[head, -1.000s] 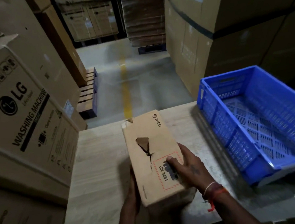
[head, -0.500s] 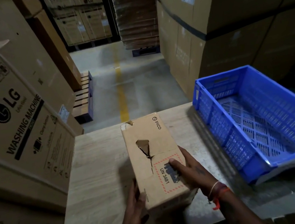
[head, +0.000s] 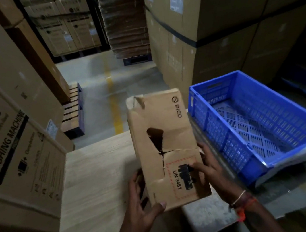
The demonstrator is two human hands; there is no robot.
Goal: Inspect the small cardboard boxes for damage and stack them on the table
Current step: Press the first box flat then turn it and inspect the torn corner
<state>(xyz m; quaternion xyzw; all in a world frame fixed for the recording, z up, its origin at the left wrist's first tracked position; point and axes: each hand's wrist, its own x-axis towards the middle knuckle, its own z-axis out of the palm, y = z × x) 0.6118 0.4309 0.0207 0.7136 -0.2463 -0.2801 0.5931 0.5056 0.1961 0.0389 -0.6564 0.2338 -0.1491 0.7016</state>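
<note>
The torn PICO cardboard box (head: 166, 148) is held above the table (head: 98, 179), left of the blue crate (head: 259, 122), long axis pointing away; its near end is gripped by left hand (head: 142, 212) and right hand (head: 209, 168).

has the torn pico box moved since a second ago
Yes. The torn box, held by the left hand and right hand, has tilted up off the table; its far end now overlaps the floor beyond the table's far edge.
</note>
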